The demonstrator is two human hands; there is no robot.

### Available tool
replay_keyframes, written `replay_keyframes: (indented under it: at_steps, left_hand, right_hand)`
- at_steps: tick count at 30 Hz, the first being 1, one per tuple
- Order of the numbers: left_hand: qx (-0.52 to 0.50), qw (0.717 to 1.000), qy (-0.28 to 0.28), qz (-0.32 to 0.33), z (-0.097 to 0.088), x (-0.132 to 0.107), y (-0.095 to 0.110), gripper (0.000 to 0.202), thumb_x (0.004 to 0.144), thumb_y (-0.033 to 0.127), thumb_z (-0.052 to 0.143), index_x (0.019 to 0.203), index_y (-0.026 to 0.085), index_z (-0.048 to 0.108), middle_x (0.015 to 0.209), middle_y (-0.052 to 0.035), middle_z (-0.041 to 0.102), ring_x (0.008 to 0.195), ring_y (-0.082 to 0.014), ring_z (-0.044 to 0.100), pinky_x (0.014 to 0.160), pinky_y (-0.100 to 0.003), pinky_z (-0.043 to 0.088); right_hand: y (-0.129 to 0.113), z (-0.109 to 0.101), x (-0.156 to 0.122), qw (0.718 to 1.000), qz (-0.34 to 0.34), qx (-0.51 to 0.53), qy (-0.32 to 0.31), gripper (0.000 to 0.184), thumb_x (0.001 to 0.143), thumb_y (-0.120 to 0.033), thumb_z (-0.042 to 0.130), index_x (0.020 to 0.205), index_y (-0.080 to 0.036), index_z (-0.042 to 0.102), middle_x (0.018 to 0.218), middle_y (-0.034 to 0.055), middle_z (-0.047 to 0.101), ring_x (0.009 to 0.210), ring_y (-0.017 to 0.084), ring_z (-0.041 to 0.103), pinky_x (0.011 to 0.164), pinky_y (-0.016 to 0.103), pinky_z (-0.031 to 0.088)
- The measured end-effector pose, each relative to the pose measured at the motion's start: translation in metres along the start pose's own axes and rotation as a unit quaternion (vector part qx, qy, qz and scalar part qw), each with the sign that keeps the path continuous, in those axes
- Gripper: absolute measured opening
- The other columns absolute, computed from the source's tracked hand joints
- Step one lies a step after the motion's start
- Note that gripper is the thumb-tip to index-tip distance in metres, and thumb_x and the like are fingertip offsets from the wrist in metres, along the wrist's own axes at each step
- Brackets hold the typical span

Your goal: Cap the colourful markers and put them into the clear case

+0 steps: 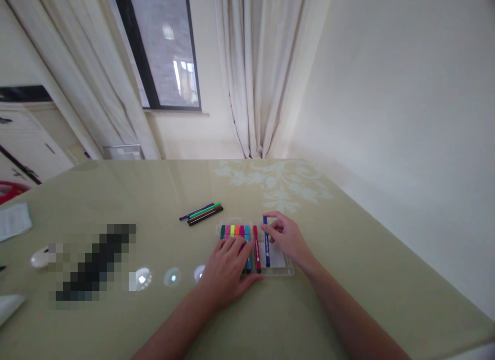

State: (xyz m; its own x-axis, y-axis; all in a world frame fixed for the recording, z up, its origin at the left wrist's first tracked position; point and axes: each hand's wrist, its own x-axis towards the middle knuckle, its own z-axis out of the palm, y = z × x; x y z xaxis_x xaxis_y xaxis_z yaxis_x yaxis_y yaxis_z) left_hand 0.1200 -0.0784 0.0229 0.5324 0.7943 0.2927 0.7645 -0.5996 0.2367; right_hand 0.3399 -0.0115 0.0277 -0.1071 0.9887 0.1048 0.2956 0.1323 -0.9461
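Note:
A clear plastic case (pixel 291 272) lies open on the table, holding a row of coloured markers (pixel 232 230) in its left part. My left hand (pixel 228 267) rests flat over that row, fingers stretched out, hiding the markers' lower parts. A red marker (pixel 257 254) lies just right of the light blue marker (pixel 247 233). My right hand (pixel 288 239) pinches a dark blue marker (pixel 267 251) near its top end, between thumb and forefinger. This marker is over the right part of the case, beside the red one; whether it touches the bottom I cannot tell.
Several loose markers (pixel 204 211), among them green and black ones, lie behind the case to the left. Farther left are a blurred dark object (pixel 96 262), a white mouse-like object (pixel 40 257) and a pale cloth or paper (pixel 14 221). A wall (pixel 406 143) borders the table's right side.

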Motion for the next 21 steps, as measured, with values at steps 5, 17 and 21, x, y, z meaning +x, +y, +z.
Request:
replay_keyframes:
  at_steps: [5, 17, 21]
  left_hand:
    - [-0.005, 0.999, 0.006, 0.045, 0.001, 0.001, 0.000, 0.056, 0.093, 0.050, 0.069, 0.140, 0.024, 0.054, 0.131, -0.0104, 0.063, 0.120, -0.0294, 0.059, 0.106, -0.048, 0.044]
    - [0.002, 0.995, -0.021, 0.098, 0.008, -0.001, 0.007, 0.040, 0.098, 0.029, 0.066, 0.137, 0.031, 0.059, 0.139, -0.0077, 0.060, 0.124, -0.0277, 0.057, 0.106, -0.048, 0.048]
    - [-0.017, 0.995, -0.033, 0.089, 0.002, 0.000, 0.012, 0.036, 0.098, 0.029, 0.065, 0.134, 0.031, 0.062, 0.137, -0.0064, 0.062, 0.127, -0.0278, 0.055, 0.108, -0.050, 0.047]
  right_hand:
    - [0.002, 0.004, -0.002, 0.996, -0.028, -0.081, -0.020, 0.038, 0.086, -0.046, 0.073, 0.114, -0.021, 0.069, 0.071, 0.0004, 0.073, 0.061, 0.017, 0.066, 0.059, 0.028, 0.052]
    - [0.002, 0.006, -0.003, 0.953, -0.084, -0.288, -0.037, 0.021, 0.091, -0.030, 0.073, 0.108, -0.019, 0.078, 0.092, 0.0060, 0.070, 0.082, 0.020, 0.063, 0.078, 0.033, 0.049]
    - [0.001, 0.008, -0.004, 0.948, -0.086, -0.302, -0.048, 0.020, 0.092, -0.031, 0.073, 0.108, -0.019, 0.078, 0.096, 0.0076, 0.070, 0.092, 0.023, 0.065, 0.086, 0.035, 0.049]
